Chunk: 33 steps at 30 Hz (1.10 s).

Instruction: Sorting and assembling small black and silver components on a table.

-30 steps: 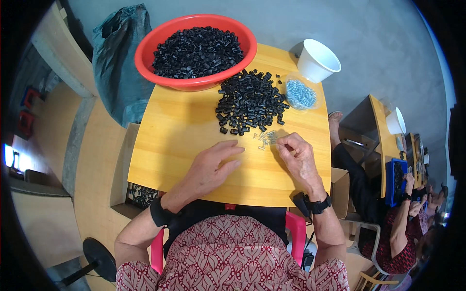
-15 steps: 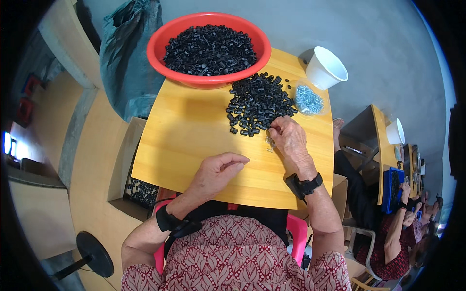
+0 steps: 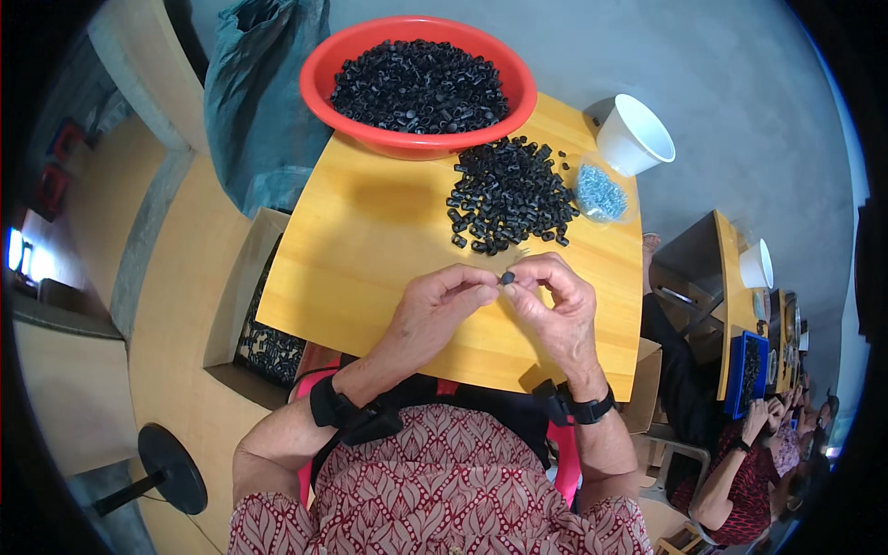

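My hands meet over the front half of the yellow table. My right hand (image 3: 561,310) pinches a small round black plastic part (image 3: 507,277) between thumb and fingertips. Against the part's left side, the thumb and forefinger of my left hand (image 3: 435,310) are pressed together; whatever lies between them is too small to make out. Just beyond the hands spreads a loose pile of black plastic parts (image 3: 513,194). A few thin metal pieces (image 3: 523,251) show at the pile's near edge, partly hidden by my right hand.
A red basin (image 3: 324,109) full of black parts stands at the back of the table (image 3: 314,268). Silvery screws in a clear bag (image 3: 601,194) and a white tub (image 3: 638,134) are at the right. An open carton (image 3: 245,268) sits left. Another person (image 3: 740,472) works at right.
My right hand has come nearer from the pile's edge with a small black part. My left hand has moved right and up, and its fingertips now meet the right hand's.
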Available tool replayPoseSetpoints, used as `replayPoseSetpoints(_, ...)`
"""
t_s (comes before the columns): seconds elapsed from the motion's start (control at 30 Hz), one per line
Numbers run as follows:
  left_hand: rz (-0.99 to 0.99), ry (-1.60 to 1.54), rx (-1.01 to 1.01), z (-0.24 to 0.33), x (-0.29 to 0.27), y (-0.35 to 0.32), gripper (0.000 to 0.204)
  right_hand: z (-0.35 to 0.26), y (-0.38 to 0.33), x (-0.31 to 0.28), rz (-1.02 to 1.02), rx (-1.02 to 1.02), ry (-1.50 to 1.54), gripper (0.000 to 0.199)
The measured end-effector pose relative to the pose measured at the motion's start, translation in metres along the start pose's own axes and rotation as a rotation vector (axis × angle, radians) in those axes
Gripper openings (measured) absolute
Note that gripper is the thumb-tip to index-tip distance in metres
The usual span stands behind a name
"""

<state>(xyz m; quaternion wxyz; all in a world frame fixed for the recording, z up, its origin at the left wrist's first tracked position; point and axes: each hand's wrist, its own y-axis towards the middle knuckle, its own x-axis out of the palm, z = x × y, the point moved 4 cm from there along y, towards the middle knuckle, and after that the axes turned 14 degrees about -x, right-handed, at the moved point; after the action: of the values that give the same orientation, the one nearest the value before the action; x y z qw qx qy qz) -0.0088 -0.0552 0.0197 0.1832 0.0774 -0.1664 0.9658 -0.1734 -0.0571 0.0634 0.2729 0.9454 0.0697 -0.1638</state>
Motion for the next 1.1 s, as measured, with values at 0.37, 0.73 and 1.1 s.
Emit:
replayPoseSetpoints(0.37,-0.127,-0.28,-0.103,-0.01,0.005,-0.014,0.022,-0.026,-0.017,0.01,-0.014,-0.154,-0.141,0.02)
replayPoseSetpoints(0.73,-0.198,-0.309,-0.192,-0.038,0.004,-0.018,0.023,-0.037,-0.033,0.019,-0.097,-0.272,-0.399,0.021)
replayPoseSetpoints(1.1,-0.052,-0.116,-0.033,-0.032,-0.003,-0.015,0.021,-0.034,-0.03,0.026,-0.15,-0.321,-0.504,0.019)
